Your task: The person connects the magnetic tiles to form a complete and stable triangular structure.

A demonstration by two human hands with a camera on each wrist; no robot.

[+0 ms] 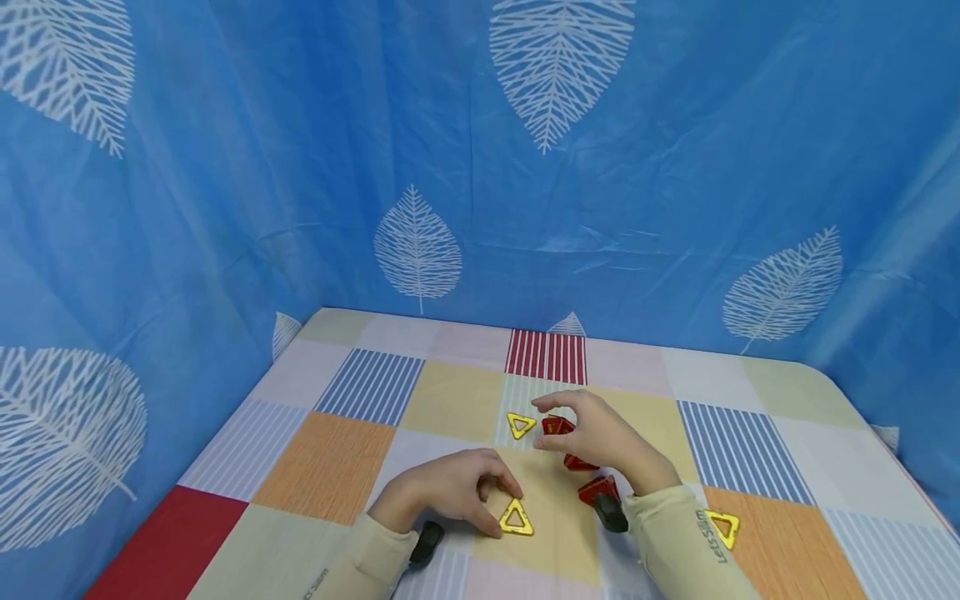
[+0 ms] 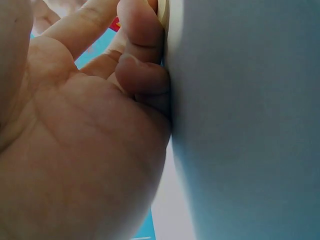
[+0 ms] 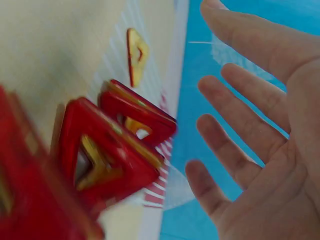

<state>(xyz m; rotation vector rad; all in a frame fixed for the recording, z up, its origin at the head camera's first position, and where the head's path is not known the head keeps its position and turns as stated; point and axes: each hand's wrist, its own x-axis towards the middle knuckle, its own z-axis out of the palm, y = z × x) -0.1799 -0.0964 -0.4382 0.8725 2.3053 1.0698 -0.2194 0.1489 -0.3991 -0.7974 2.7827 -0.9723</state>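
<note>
Nearest, the left hand [image 1: 450,487] lies on the patchwork-covered bench [image 1: 337,450], fingers curled, with thumb and fingertips touching a flat yellow plastic triangle tile [image 1: 516,517] — it looks a light pinch at the tile's near corner rather than a lift. The left wrist view shows only palm and bent fingers pressed to the cloth.

A little farther, the right hand [image 1: 600,433] arches over a cluster of red triangle tiles [image 1: 558,426]. In the right wrist view its fingers [image 3: 240,125] are spread and straight, holding nothing, the red tiles [image 3: 115,150] just beside the palm. I'd judge this a sorting or gathering step — the next move calls for a clean pinch on one red tile without scattering its neighbours.

Round about: another red tile [image 1: 598,487] by the right sleeve, a second yellow tile [image 1: 521,426] left of the red cluster, a third [image 1: 723,527] to the right of the right forearm. Beyond hangs a blue leaf-print curtain [image 1: 480,167].
</note>
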